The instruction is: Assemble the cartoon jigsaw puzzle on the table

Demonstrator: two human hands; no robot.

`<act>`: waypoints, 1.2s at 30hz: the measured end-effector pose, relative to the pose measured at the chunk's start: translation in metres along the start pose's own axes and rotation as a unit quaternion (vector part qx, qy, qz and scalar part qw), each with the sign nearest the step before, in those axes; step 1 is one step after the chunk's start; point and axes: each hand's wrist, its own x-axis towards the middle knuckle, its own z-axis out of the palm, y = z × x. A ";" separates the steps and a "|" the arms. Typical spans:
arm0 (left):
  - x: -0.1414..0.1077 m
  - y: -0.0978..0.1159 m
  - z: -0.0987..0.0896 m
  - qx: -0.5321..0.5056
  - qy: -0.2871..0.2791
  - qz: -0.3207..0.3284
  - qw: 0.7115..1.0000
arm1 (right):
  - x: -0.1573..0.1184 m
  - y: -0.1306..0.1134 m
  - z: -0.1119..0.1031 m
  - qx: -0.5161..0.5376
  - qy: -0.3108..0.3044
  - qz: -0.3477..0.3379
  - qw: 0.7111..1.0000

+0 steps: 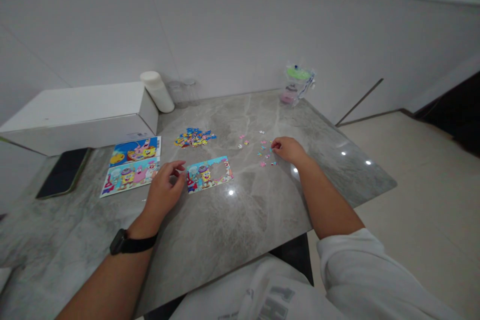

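Note:
A partly assembled jigsaw puzzle (204, 176) with cartoon figures lies flat on the table, with a gap in its right part. My left hand (167, 182) rests beside its left edge, fingers loosely curled and apart, holding nothing. Over to the right, my right hand (288, 150) is pinched at the fingertips, where a small light-blue bit of a jigsaw piece shows. Several loose jigsaw pieces (263, 164) are scattered beside that hand. Farther back is a heap of mixed jigsaw pieces (194, 137). The printed picture sheet (129, 175) lies left of my left hand, which overlaps its edge.
A dark phone (63, 172) lies at the left, before a long white box (78, 110). Beside the box, a white bottle (157, 92) leans near clear glasses (183, 94). A plastic bag (297, 85) with green and pink contents stands at the back right. The grey table (243, 225) ends at right.

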 end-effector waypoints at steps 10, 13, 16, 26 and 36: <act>-0.001 -0.002 0.002 0.003 0.000 0.006 1.000 | 0.001 -0.013 0.009 0.006 0.045 -0.017 0.999; 0.000 -0.002 0.002 0.002 0.001 0.008 1.000 | 0.002 -0.016 0.014 0.005 0.041 -0.015 0.999; 0.000 -0.002 0.002 0.001 -0.002 0.013 1.000 | 0.002 -0.017 0.018 0.005 0.039 -0.016 0.999; 0.000 0.002 0.001 0.000 -0.002 0.007 1.000 | 0.000 -0.023 0.015 0.022 0.035 -0.069 0.997; -0.001 0.001 0.001 0.001 -0.003 0.011 1.000 | -0.003 -0.029 0.016 0.073 0.064 -0.161 0.982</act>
